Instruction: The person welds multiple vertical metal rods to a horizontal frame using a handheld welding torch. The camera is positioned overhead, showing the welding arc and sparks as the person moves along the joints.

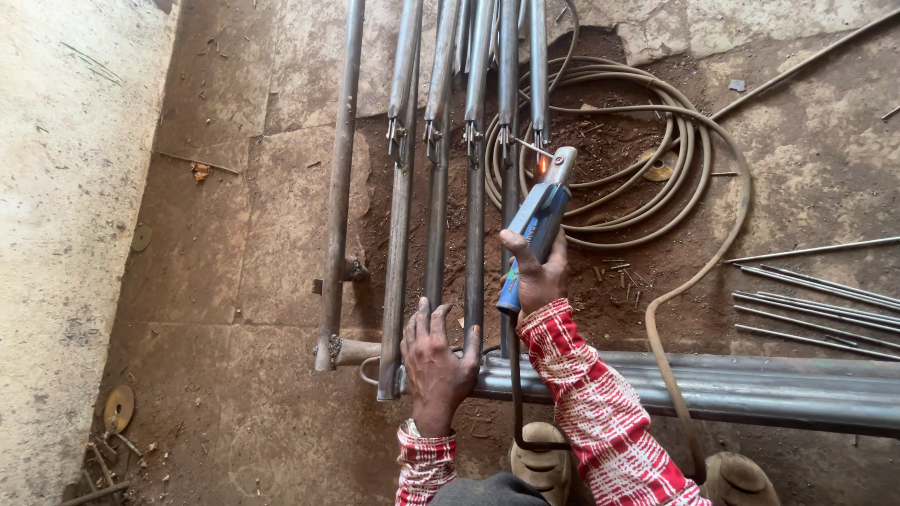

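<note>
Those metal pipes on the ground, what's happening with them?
A person is welding them. The right hand grips a blue electrode holder, its rod tip glowing orange against one pipe joint. The left hand rests on the upright pipes near their lower ends. A coiled cable lies on the dirt behind.

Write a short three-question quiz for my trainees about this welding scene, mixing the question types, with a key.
1. True or false: the right hand holds the blue-handled electrode holder with its tip at a joint on the metal pipe frame.
2. Multiple choice: the left hand rests on A) the coiled cable, B) the lower ends of the frame's pipes, C) the wall.
3. Fill in: the coiled cable lies on the ground to the ____ of the frame in the picture.

Key: 1 true; 2 B; 3 right.
</note>
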